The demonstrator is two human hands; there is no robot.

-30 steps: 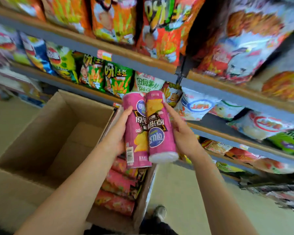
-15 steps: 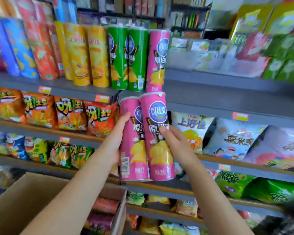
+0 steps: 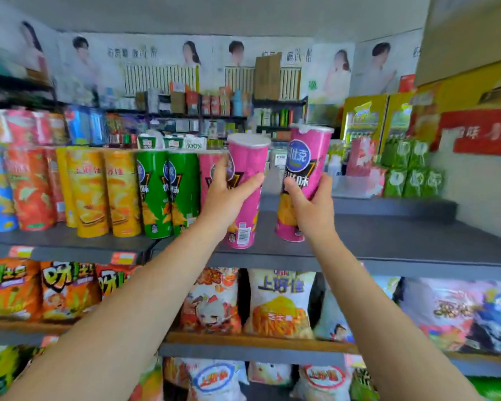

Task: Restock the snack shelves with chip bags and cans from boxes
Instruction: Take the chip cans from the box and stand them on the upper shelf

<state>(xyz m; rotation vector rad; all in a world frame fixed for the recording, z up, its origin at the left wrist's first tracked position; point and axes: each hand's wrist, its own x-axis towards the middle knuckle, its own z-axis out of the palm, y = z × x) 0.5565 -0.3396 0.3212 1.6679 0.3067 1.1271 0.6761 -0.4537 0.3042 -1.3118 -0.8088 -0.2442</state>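
My left hand (image 3: 229, 195) grips a pink chip can (image 3: 248, 175) around its middle, its base at the front of the grey top shelf (image 3: 388, 241). My right hand (image 3: 310, 209) grips a second pink chip can (image 3: 307, 157), tilted a little right, its base low over the same shelf. Another pink can (image 3: 207, 169) stands on the shelf just behind my left hand, next to two green cans (image 3: 168, 192).
Yellow (image 3: 104, 192), red and blue cans fill the top shelf's left part. Green bags (image 3: 411, 169) sit at its back right. The shelf to the right of my cans is bare. Chip bags (image 3: 281, 302) pack the lower shelves. A cardboard box (image 3: 469, 33) is at upper right.
Both cans went up from the box to the top shelf. They were held side by side and touching; now they are apart, one in each hand.
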